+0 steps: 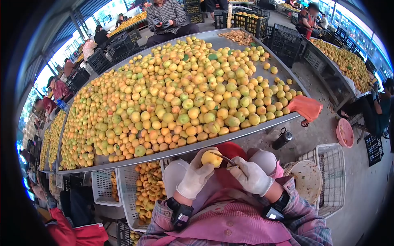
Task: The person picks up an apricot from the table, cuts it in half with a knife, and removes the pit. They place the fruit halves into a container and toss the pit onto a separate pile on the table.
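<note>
In a white glove, my left hand [196, 174] is closed round a yellow apricot [211, 158] above my lap. My right hand [252, 175], gloved too, grips a small knife [223, 158] whose dark blade reaches to the apricot's right side. Just beyond both hands runs the near edge of a metal table [262, 125], heaped with whole apricots [176, 94] in yellow, orange and some green. Below its edge, left of my knees, a white crate [130, 197] holds many cut apricot pieces [150, 186].
An orange bag [305, 107] hangs over the table's right corner. A black flask [282, 138] stands on the floor, near a white crate [331, 180] at my right and a pink basin [344, 133]. Pits [237, 37] lie at the table's far end, where a person [170, 18] sits.
</note>
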### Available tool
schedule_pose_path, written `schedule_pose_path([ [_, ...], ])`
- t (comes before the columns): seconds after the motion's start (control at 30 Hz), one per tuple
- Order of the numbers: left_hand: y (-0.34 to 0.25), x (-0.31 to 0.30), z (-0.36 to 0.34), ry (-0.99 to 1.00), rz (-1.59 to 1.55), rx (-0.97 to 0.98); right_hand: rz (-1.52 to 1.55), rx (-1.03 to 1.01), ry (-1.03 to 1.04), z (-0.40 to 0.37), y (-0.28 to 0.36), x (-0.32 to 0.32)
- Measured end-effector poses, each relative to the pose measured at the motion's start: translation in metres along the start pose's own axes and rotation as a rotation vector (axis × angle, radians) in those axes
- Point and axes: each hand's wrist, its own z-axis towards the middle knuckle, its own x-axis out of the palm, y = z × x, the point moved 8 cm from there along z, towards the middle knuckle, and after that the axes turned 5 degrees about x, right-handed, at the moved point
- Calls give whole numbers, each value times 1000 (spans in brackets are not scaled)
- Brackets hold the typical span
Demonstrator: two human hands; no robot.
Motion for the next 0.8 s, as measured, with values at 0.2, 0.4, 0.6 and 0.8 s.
schedule_pose_path([
  [0.2, 0, 4, -3, -6, 21, -22, -96, 29, -36, -2, -3, 4],
  [0.4, -1, 7, -4, 17, 122, -22, -207, 38, -69, -4, 2, 2],
  [0.6, 2, 15, -3, 58, 242, -27, -280, 104, -22, -4, 8, 3],
  [0.8, -7, 22, -1, 107, 396, 23, -181, 83, -43, -3, -3, 9],
])
